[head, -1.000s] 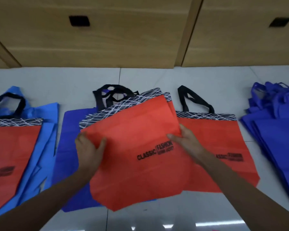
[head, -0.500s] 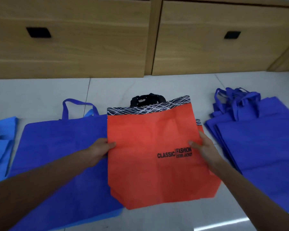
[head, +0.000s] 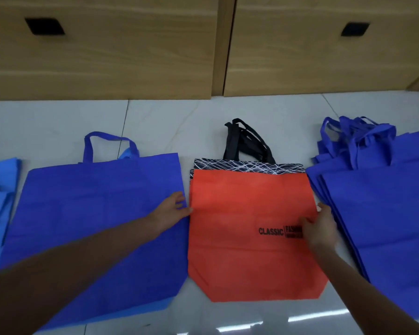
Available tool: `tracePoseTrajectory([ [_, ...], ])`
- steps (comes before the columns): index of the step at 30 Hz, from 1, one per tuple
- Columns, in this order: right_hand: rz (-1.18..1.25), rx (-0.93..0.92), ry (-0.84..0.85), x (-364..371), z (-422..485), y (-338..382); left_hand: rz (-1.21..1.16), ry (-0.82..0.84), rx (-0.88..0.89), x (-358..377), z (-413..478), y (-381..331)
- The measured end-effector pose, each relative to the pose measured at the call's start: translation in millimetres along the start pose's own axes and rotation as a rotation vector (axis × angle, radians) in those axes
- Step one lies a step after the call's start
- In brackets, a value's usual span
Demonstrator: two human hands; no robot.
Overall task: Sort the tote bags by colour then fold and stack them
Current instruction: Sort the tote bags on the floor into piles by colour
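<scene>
Head view, left to right. A light blue bag pile [head: 0, 189] is cut off by the left frame edge. Just beside it, one dark blue bag [head: 94, 226] lies flat on a light blue one, whose edge shows along the bottom and by the handle.

The left hand [head: 172, 211] rests flat on that bag's right edge. Its fingers are loosely extended, with the tips touching the left edge of the orange bag [head: 247, 213].

The orange bag lies flat on the floor [head: 179, 124] at centre. Its black handles [head: 247, 143] point away towards the drawers [head: 107, 56] and its bottom faces the person, so the long axis runs near to far. Offset edges at its top left corner show at least two orange bags stacked.

The right hand [head: 321, 228] is blurred at the bag's right edge, with the thumb over the print. I cannot tell whether it pinches the edge or only rests on it.

The dark blue stack [head: 385, 213] at right holds several bags, exact count unclear. Its left edge meets the orange bag's top right corner.

Open room: a bare floor strip between the handles and the two drawer fronts, a thin gap left of the orange bag, and bare floor below its bottom edge.
</scene>
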State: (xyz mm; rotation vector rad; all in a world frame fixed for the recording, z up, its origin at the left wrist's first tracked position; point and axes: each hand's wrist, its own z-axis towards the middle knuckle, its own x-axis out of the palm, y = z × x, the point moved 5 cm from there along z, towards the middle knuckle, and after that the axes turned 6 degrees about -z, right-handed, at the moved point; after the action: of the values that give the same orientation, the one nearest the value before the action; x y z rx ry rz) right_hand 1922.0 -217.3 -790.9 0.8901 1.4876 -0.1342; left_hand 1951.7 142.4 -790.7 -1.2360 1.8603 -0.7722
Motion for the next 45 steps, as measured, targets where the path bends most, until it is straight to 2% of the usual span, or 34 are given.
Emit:
tracePoseTrajectory([
  [2, -0.241, -0.136, -0.151, 0.6, -12.6, 19.1, 0.284, -0.060, 0.095, -27.4, -2.2, 10.1],
  [4, -0.199, -0.407, -0.141, 16.4, -36.5, 58.6, 0.497, -0.148, 0.133, -52.3, -8.5, 25.7],
  [6, -0.021, -0.596, 0.123, 44.5, -72.3, 105.2, 0.603, -0.246, 0.076, -70.9, -16.4, 41.8],
  [7, 0.054, -0.627, 0.294, 60.9, -90.7, 126.9, 0.668, -0.282, 0.027, -78.5, -20.9, 48.6],
  [9, 0.126, -0.534, 0.551, 94.8, -121.6, 159.1, 0.770, -0.297, -0.046, -92.3, -31.4, 62.6],
  [11, 0.151, -0.388, 0.590, 118.0, -137.8, 179.6, 0.757, -0.235, -0.061, -103.3, -39.1, 78.0],
  [13, 0.316, -0.228, 0.642, 131.5, -146.8, 190.1, 0.659, -0.147, -0.065, -106.6, -46.0, 91.5],
  [14, 0.367, -0.218, 0.663, 138.8, -151.2, 193.7, 0.613, -0.135, -0.058, -107.6, -48.1, 95.9],
  [16, 0.303, -0.300, 0.624, 145.9, -158.8, 200.0, 0.582, -0.153, -0.017, -112.1, -49.5, 99.8],
  [19, 0.122, -0.340, 0.432, 147.0, -154.6, 197.4, 0.811, -0.105, -0.001, -119.9, -54.8, 102.2],
  [22, 0.013, -0.346, 0.429, 148.3, -148.2, 199.8, 0.955, -0.025, -0.045, -127.0, -58.6, 107.4],
  [24, 0.078, -0.370, 0.447, 149.4, -150.1, 206.0, 0.961, 0.008, -0.070, -127.4, -58.4, 107.7],
  [27, 0.317, -0.434, 0.407, 141.8, -162.2, 212.2, 0.991, 0.008, -0.084, -125.7, -57.2, 105.0],
  [29, 0.362, -0.588, 0.469, 139.6, -180.7, 217.6, 0.998, -0.006, -0.083, -125.3, -57.8, 103.9],
  [31, 0.268, -0.785, 0.457, 137.3, -199.4, 222.7, 0.997, -0.001, -0.084, -125.9, -58.2, 103.6],
  [34, -0.020, -0.991, 0.058, 124.0, -210.7, 228.5, 0.962, 0.012, -0.079, -127.0, -59.4, 100.9],
  [35, -0.091, -1.011, -0.033, 122.2, -210.4, 228.9, 0.943, 0.008, -0.070, -128.0, -59.5, 100.2],
  [37, -0.151, -1.036, -0.112, 124.3, -208.3, 226.8, 0.904, -0.007, -0.049, -131.0, -59.7, 100.2],
  [40, -0.094, -1.011, -0.047, 120.0, -207.0, 224.0, 0.861, -0.058, 0.012, -136.4, -62.9, 99.7],
  [41, -0.014, -0.952, 0.033, 119.1, -202.8, 222.7, 0.844, -0.097, 0.048, -139.2, -64.0, 98.3],
  [43, 0.192, -0.826, 0.297, 117.3, -193.0, 222.7, 0.771, -0.210, 0.121, -147.8, -66.8, 91.8],
  [45, 0.448, -0.772, 0.459, 101.4, -180.0, 227.7, 0.660, -0.367, 0.173, -162.1, -70.3, 83.0],
])
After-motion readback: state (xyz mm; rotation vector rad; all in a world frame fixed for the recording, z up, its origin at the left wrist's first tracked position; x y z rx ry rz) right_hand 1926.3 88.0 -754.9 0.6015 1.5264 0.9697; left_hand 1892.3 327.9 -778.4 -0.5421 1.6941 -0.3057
